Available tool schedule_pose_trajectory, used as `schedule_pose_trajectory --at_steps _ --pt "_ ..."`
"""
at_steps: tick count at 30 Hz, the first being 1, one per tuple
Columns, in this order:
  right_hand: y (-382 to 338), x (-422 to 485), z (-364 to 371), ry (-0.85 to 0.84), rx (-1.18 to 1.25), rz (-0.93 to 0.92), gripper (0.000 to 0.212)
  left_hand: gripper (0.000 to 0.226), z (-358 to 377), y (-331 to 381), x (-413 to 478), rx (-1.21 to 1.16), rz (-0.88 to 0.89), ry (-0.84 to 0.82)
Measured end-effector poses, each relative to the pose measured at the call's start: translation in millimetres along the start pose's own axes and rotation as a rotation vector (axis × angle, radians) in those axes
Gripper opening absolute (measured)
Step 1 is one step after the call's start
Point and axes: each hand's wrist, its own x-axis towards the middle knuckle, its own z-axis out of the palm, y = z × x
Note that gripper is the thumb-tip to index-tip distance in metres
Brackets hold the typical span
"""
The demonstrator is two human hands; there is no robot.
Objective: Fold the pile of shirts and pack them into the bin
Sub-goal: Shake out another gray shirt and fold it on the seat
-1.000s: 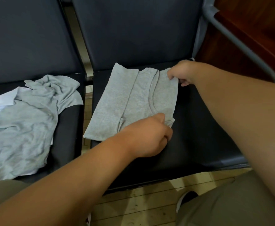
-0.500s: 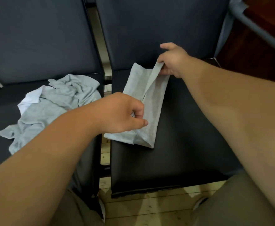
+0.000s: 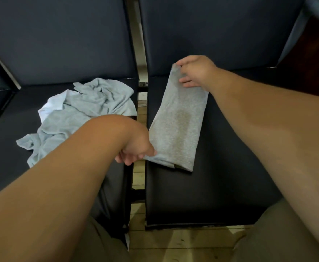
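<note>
The shirt [image 3: 177, 125] lies as a long grey strip on the right seat [image 3: 221, 186], running from twelve o'clock down to six, its near-left corner right at the seat's edge. It looks folded lengthwise only, so I'd judge the crosswise fold is still to come.

The risk sits at that corner. It hangs by the gap [image 3: 138, 178] between the seats, and a loose pull could drag the cloth into the gap. The layers showing at the six o'clock end are uneven. If either hold slackens during the next fold, they may slide apart and the strip may open.

The left hand [image 3: 136, 146] is at the strip's seven o'clock corner, its fingers [image 3: 128, 159] curled in close. They seem to pinch the edge, though the wrist hides the contact. The right hand [image 3: 194, 72] holds the twelve o'clock end: the thumb is on the far edge and the fingers [image 3: 186, 83] are only slightly parted on top of the cloth.

At nine o'clock from the shirt, the pile [image 3: 83, 114] sits crumpled on the left seat [image 3: 3, 167], grey with some white showing. No bin is in view.
</note>
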Motion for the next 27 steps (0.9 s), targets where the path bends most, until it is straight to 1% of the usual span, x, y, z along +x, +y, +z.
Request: schedule_pose_trajectory --at_steps 2,4,5,7,10,12,14,16,18,19,20,21,23,25,27 --pt "0 -3 -1 0.036 -0.101 -0.051 0.03 0.041 0 -2 4 -0.026 -0.051 -0.012" --pt "1 -7 -3 0.088 -0.156 -0.072 0.026 0.05 1 -3 6 -0.097 -0.054 0.032" --pt "2 -10 -4 0.106 -0.186 -0.081 0.024 0.054 1 -2 6 -0.123 -0.039 0.07" --pt "5 -19 -7 0.12 -0.271 -0.1 0.022 0.053 2 0 5 -0.115 0.013 0.158" --pt "6 -40 -10 0.134 -0.508 -0.118 0.019 0.052 3 6 -1 -0.083 0.076 0.236" --pt "5 -58 -11 0.161 -0.701 -0.045 0.024 0.043 6 9 -3 -0.095 0.095 0.277" --pt "6 -86 -10 0.101 -0.818 0.117 0.033 0.039 11 12 -4 -0.127 0.086 0.288" --pt "13 -116 -10 -0.045 -0.783 0.352 0.035 0.035 16 11 0 -0.296 0.087 0.237" --pt "23 -147 -9 -0.208 -0.723 0.59 0.042 0.025 22 12 3 -0.469 0.1 0.179" --pt "28 -160 -7 -0.281 -0.699 0.659 0.046 0.02 26 13 3 -0.531 0.107 0.159" --pt "33 -170 -5 -0.314 -0.664 0.686 0.048 0.015 29 14 3 -0.589 0.114 0.141" --pt "37 -179 -2 -0.312 -0.618 0.68 0.047 0.013 33 15 3 -0.636 0.117 0.121" --pt "45 -193 1 -0.254 -0.529 0.63 0.043 0.013 41 17 -3 -0.693 0.108 0.082" --pt "48 -209 0 -0.194 -0.401 0.622 0.043 0.013 49 19 -11 -0.737 0.104 0.05" --pt "49 -223 -5 -0.198 -0.267 0.646 0.043 0.016 54 20 -22 -0.783 0.109 0.029"
